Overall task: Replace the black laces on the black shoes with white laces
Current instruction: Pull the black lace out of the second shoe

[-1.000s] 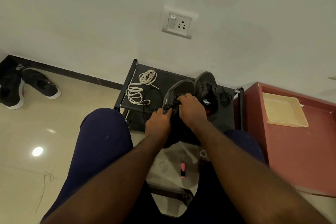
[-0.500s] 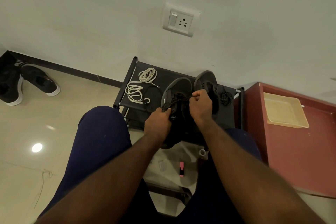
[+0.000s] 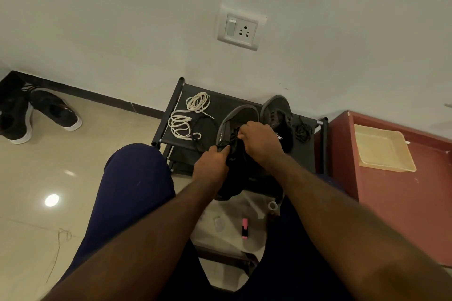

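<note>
Black sneaker (image 3: 241,115) is being gripped by the left hand (image 3: 211,166), its lace (image 3: 232,135) being pinched by the right hand (image 3: 261,144), on a fabric rack (image 3: 220,107) against the white wall (image 3: 122,32).

views: one only, head camera; no second view to share anything with.
position: worn on the person's head, above the lap.
facing: forward and down, at the shoe rack (image 3: 220,106) against the wall (image 3: 122,19).
nearness: close; forearms run from the bottom edge to the left grip (image 3: 211,166) and right grip (image 3: 261,144) on the shoe (image 3: 236,122) mid-frame.
spread: wide-angle; floor (image 3: 73,166) left, red cabinet (image 3: 391,203) right, socket (image 3: 241,28) near the top.
</note>
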Tool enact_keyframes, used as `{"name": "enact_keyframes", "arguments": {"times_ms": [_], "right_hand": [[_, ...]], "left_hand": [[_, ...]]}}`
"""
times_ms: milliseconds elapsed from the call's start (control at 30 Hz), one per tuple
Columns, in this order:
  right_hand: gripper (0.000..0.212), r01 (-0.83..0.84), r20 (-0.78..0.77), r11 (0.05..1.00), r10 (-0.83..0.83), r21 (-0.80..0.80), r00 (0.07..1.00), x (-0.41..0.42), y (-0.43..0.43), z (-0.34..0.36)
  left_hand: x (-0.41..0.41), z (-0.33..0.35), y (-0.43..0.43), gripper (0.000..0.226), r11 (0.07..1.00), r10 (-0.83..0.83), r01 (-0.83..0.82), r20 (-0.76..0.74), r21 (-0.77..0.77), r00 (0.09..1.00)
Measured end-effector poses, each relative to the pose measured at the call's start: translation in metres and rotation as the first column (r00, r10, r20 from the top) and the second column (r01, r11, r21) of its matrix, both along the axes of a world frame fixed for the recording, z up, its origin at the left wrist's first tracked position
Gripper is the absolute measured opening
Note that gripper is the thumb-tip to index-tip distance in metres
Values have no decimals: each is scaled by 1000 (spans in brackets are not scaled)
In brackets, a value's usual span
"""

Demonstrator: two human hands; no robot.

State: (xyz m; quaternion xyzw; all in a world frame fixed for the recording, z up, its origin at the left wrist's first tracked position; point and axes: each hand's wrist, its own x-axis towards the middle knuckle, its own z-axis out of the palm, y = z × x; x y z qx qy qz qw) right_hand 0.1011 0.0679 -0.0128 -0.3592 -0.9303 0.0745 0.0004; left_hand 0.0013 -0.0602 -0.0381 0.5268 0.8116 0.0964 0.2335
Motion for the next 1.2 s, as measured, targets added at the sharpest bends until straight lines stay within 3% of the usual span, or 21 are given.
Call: {"name": "enact_keyframes", "arguments": {"times_ms": [100,167,233,267,367,467,533,600,700,867,933,967,1000,1033,1067,1133,1167,1200], "right_hand": [[16,295,-259,954,-300,-59,918,4,10,1],[16,533,-408,814,-578,-230,707,10,19,5],[16,625,-447,646,-760,-438,471,16,19,6],[16,637,-426,617,-785,-463,450,18,15,4],[15,610,-379,715,-698,-342,607,22,0,-5],[36,515,-395,842,-532,-158,749,18,-8,-8],[41,343,-333,936,-351,-83,875,8,-7,-4],[40,130,-126,989,-138,-74,982,-2,-9,-3],[33,-21,100,1000,23,-20,995,-8,-11,-5],[23,-48,168,998,39,49,985,-13,-4,-1],[20,42,89,999,-42,5,995,-13,-1,-1],[18,152,-24,987,-153,-45,988,-11,0,-2],[18,297,-166,945,-317,-133,934,-10,0,-4],[18,450,-306,851,-520,-272,798,-9,2,-5],[19,545,-398,698,-715,-465,575,-7,6,-3],[22,417,-372,370,-925,-830,81,-5,14,9],[22,269,-289,261,-955,-927,-71,-3,17,15],[21,129,-205,187,-967,-974,-153,-3,18,20]], "left_hand": [[1,1,1,55,1000,-8,8,9,5,1000],[-1,0,0,55,1000,9,-9,30,1,1000],[-3,-1,0,52,1000,23,-23,39,9,999],[-2,-1,0,51,1000,24,-24,38,13,999],[-1,-2,0,52,1000,20,-20,26,3,999],[0,-5,-2,51,1000,17,-17,9,18,1000],[0,-4,-1,50,999,15,-15,5,28,1000],[-1,-3,1,49,1000,10,-10,5,27,1000],[-2,-2,2,48,1000,-7,7,5,19,1000],[-2,-3,1,50,1000,-28,27,34,8,999],[-4,-3,2,55,1000,-18,18,35,0,999],[-4,-3,3,57,1000,-15,15,37,-4,999],[-4,-3,3,59,1000,-13,13,41,-5,999],[-4,-2,3,59,1000,-14,14,43,-2,999],[-4,-2,4,59,1000,-15,15,43,2,999],[-3,-2,4,58,1000,-7,7,48,8,999],[-3,-2,4,58,1000,-1,1,48,12,999],[-4,-2,3,57,1000,4,-5,46,12,999]]}}
